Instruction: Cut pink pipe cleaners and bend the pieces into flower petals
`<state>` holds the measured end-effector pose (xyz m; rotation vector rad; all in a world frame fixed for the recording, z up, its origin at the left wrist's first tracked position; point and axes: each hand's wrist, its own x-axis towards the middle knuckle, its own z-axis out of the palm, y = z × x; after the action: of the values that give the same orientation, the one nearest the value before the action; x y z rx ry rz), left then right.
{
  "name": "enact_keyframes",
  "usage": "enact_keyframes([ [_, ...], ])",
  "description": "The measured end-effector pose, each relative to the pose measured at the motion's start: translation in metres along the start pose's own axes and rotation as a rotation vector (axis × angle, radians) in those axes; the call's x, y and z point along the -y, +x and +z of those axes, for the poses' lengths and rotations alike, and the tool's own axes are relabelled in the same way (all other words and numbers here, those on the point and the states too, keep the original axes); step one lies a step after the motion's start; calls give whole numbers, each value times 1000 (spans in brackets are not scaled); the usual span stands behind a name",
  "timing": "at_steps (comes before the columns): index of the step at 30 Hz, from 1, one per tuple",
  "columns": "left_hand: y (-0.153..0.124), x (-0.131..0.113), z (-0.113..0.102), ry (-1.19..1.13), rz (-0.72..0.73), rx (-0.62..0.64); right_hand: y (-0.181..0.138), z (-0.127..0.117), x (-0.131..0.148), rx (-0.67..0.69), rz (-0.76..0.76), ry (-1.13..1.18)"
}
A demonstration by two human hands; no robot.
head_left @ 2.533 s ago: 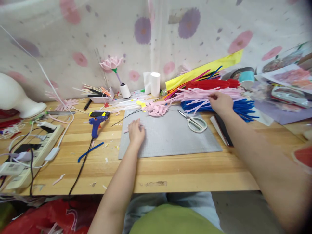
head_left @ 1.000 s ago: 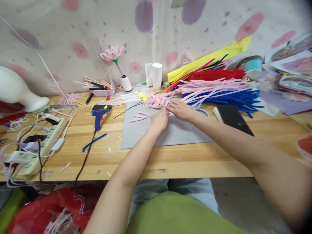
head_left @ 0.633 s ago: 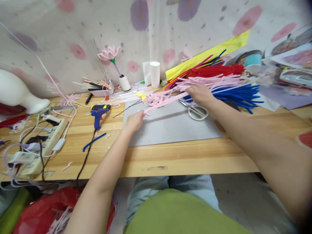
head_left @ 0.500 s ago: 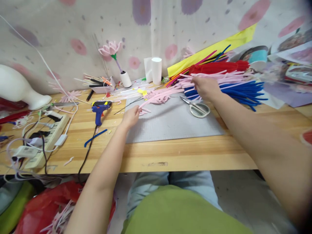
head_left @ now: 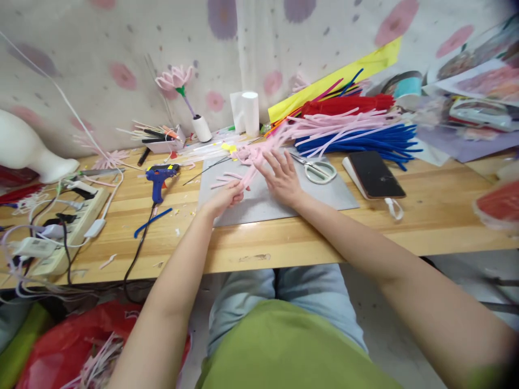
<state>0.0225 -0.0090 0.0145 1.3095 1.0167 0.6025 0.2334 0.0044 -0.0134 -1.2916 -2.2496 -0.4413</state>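
Observation:
My left hand point(head_left: 227, 199) is closed around a few fuzzy pink pipe cleaners point(head_left: 250, 174) above the grey cutting mat point(head_left: 328, 201). Their other ends run up toward a small curled pink pile point(head_left: 248, 155) at the mat's back edge. Just to the right, my right hand point(head_left: 283, 178) hovers over the mat with fingers spread and nothing gripped. Scissors with pale handles point(head_left: 319, 172) lie right of it. Behind stretches a long bunch of pink pipe cleaners point(head_left: 344, 123), beside a blue bunch point(head_left: 365, 142) and a red bunch point(head_left: 348, 104).
A blue glue gun point(head_left: 159, 181) lies on the left, its cord hanging off the table edge. Farther left is a power strip point(head_left: 77, 229) with tangled cables. A phone point(head_left: 377, 174) rests on the right. A pink flower point(head_left: 175, 79) stands in a white holder at the back.
My right hand has come from the pink bunch toward my left hand, its fingers now spread. My left hand still grips pink pipe cleaners. The phone, hidden before, shows now.

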Motion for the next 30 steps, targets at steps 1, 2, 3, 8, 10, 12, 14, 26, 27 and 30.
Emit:
enact_keyframes([
  [1,-2,0,-1,41,-23,36,4,1,-2,21,-16,0],
  [2,-3,-2,-4,77,-43,64,10,1,-6,61,-32,4],
  [3,-5,-3,-8,108,-60,80,15,1,-11,118,-40,9],
  [8,-5,-12,-32,210,-157,89,34,-8,-33,347,22,-13],
  [10,-5,-13,-40,230,-143,81,35,-12,-35,358,4,-28],
  [12,-6,-13,-48,262,-91,39,34,-14,-35,352,-14,-29],
  [14,-8,-11,-54,336,-48,9,33,-14,-33,362,-18,-23],
  [26,-29,9,-125,374,104,-511,26,18,-43,473,-28,56],
  [27,-30,10,-126,289,133,-557,28,22,-43,456,-27,84],
  [30,-31,10,-122,120,193,-560,35,32,-43,394,51,192],
])
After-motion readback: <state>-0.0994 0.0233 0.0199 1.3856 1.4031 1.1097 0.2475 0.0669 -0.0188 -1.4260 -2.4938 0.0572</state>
